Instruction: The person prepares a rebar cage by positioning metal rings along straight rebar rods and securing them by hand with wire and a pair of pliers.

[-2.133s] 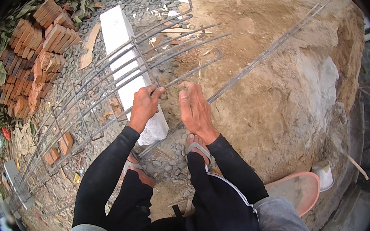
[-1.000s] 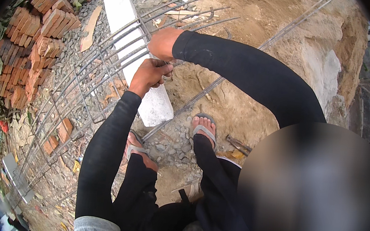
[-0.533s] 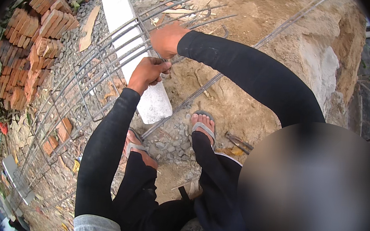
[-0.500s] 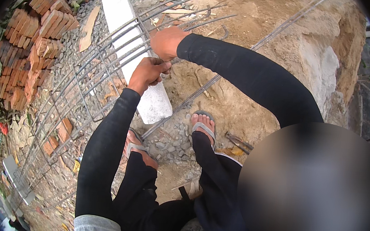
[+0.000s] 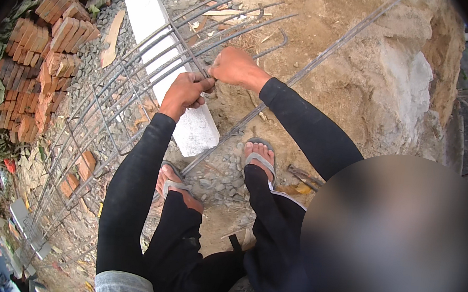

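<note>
A cage of steel rebar [image 5: 113,111] lies slantwise over a long white block [image 5: 157,44]. By the cage's right side, my left hand [image 5: 183,94] is closed, its thumb and fingers pinched at the lower end of a thin rebar stirrup [image 5: 183,42] that crosses the long bars. Just right of those fingertips, my right hand [image 5: 234,66] is closed in a fist with its knuckles toward the far side. What sits inside the right fist is hidden. Both forearms wear black sleeves.
Stacked red bricks [image 5: 28,42] stand at the left, with loose bricks [image 5: 86,163] under the cage. Long thin rods [image 5: 311,63] run diagonally past my sandalled feet [image 5: 260,155]. A pincer-like tool [image 5: 303,178] lies right of them. A rocky bank [image 5: 403,84] rises at the right.
My right hand has moved right and slightly down, from above the bars to beside my left fingertips, and its elbow has dropped. My left hand stays almost in place.
</note>
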The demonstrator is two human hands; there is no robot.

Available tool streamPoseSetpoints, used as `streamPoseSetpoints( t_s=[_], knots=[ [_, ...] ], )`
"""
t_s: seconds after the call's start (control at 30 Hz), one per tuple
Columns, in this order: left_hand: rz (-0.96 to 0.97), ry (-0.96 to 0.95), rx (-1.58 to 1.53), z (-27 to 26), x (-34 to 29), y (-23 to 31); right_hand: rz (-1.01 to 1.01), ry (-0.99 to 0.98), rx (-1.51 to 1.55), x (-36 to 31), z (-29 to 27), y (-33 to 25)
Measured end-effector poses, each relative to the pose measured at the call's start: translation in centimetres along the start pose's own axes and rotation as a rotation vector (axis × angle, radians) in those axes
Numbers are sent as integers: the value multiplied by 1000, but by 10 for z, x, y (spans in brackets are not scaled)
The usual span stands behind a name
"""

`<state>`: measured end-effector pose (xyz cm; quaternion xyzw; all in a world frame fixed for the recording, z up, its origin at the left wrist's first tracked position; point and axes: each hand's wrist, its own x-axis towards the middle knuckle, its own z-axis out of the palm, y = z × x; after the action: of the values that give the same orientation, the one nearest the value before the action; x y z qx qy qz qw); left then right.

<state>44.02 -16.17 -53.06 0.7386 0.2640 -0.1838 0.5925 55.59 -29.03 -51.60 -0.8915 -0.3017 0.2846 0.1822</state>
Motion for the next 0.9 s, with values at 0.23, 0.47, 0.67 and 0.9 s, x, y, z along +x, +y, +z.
streamPoseSetpoints(
  t_s=[0.23,0.47,0.67,0.9],
  knots=[
    [-14,0,-9,0,-1,-1,97,91,208,-11,7,2],
    [-12,11,-2,-1,-1,-2,148,145,971,-44,43,19],
    [-30,-27,27,-6,9,-10,316,-36,1414,-56,77,27],
    [-17,-6,-24,-5,3,-9,236,-181,1191,-47,57,39]
  ],
)
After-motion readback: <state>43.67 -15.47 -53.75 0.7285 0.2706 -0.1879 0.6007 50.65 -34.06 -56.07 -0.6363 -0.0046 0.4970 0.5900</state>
